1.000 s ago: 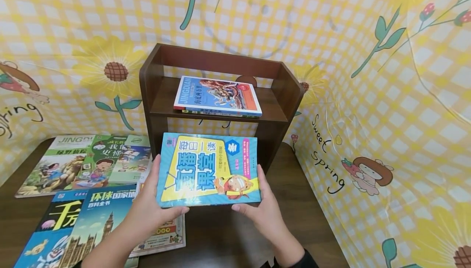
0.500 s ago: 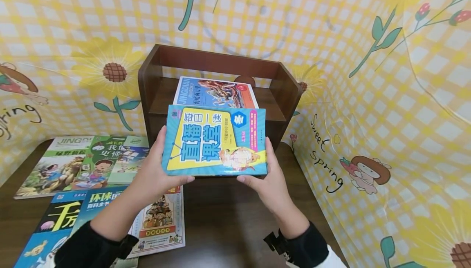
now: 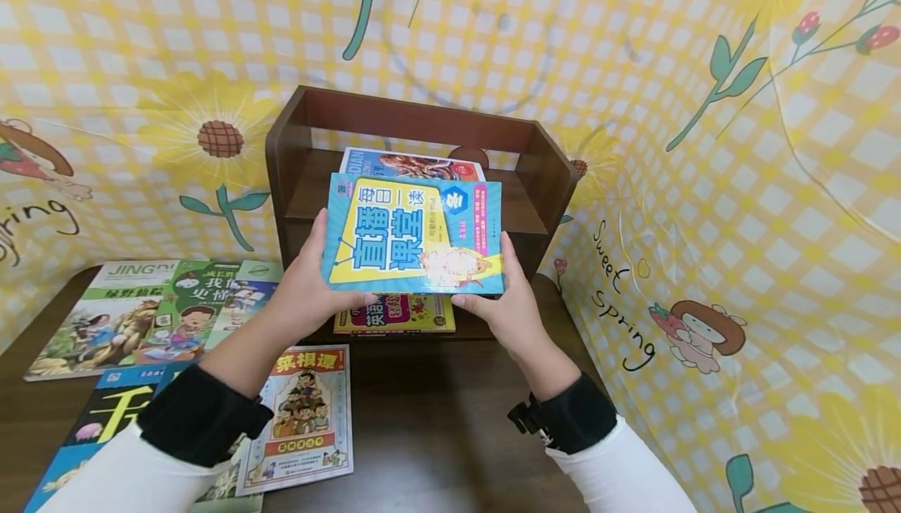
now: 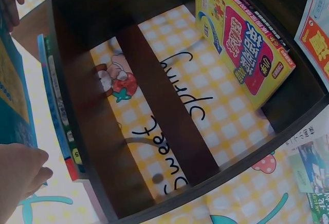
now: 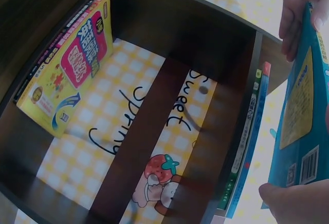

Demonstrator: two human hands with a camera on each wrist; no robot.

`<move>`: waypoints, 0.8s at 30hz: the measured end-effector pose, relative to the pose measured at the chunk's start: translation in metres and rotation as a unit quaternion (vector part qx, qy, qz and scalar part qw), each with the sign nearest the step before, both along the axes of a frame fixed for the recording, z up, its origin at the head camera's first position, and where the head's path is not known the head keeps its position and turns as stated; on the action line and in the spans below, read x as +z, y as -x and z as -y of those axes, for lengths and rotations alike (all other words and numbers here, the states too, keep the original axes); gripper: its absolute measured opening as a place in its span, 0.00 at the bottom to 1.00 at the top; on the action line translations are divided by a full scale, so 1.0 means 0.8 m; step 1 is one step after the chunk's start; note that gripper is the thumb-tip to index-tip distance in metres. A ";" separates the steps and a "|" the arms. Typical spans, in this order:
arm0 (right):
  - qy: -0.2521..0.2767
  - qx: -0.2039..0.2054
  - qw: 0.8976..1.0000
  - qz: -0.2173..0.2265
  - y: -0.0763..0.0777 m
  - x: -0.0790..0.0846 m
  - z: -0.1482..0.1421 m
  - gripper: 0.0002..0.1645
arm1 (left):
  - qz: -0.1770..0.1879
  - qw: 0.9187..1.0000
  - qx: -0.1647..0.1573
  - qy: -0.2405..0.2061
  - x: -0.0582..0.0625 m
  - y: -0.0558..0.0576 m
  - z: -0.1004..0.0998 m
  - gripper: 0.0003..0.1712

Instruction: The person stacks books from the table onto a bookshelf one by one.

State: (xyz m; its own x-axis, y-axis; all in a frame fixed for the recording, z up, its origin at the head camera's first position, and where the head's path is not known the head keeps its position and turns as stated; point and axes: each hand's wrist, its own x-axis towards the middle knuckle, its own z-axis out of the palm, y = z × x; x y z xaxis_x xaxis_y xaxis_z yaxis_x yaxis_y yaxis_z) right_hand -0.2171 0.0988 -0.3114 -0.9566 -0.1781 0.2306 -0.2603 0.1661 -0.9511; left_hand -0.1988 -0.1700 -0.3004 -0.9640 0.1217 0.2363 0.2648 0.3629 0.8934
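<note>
Both hands hold a blue-and-yellow book (image 3: 415,235) level in front of the dark brown shelf unit (image 3: 281,153). My left hand (image 3: 306,278) grips its left edge, thumb along the near side. On the right edge, my right hand (image 3: 510,294) holds it the same way. In the head view the book overlaps a stack of books (image 3: 415,163) on the upper shelf, hiding most of it. Below, a yellow book (image 3: 415,316) lies on top of others in the lower compartment. The right wrist view shows the held book's underside (image 5: 303,111), with a barcode.
To the left, several books lie spread on the dark wooden table (image 3: 436,435), among them a green one (image 3: 186,302) and a blue one (image 3: 127,396). A book with a red-and-cream cover (image 3: 310,411) lies nearer the middle. A yellow checked cloth (image 3: 633,106) surrounds the back and right.
Both hands have raised the blue-and-yellow book and moved it forward, from before the lower compartment to the upper shelf's level. The yellow book below has come into view.
</note>
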 end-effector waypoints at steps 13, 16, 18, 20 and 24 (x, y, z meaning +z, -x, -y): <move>0.007 0.004 0.999 0.033 0.028 0.006 0.006 0.62 | 0.034 0.999 -0.003 -0.039 0.000 0.023 0.003 0.67; 0.009 0.010 0.999 0.037 0.033 0.007 0.007 0.60 | 0.040 0.999 0.002 -0.036 0.002 0.025 0.002 0.65; 0.010 0.015 0.999 0.039 0.036 0.008 0.007 0.59 | 0.042 0.998 0.003 -0.036 0.003 0.026 0.002 0.64; 0.010 0.022 0.999 0.039 0.040 0.009 0.007 0.57 | 0.042 0.998 0.005 -0.035 0.004 0.027 0.001 0.63; -0.003 0.028 0.999 0.035 0.046 0.013 0.007 0.53 | 0.044 0.998 0.023 -0.030 0.007 0.029 -0.001 0.63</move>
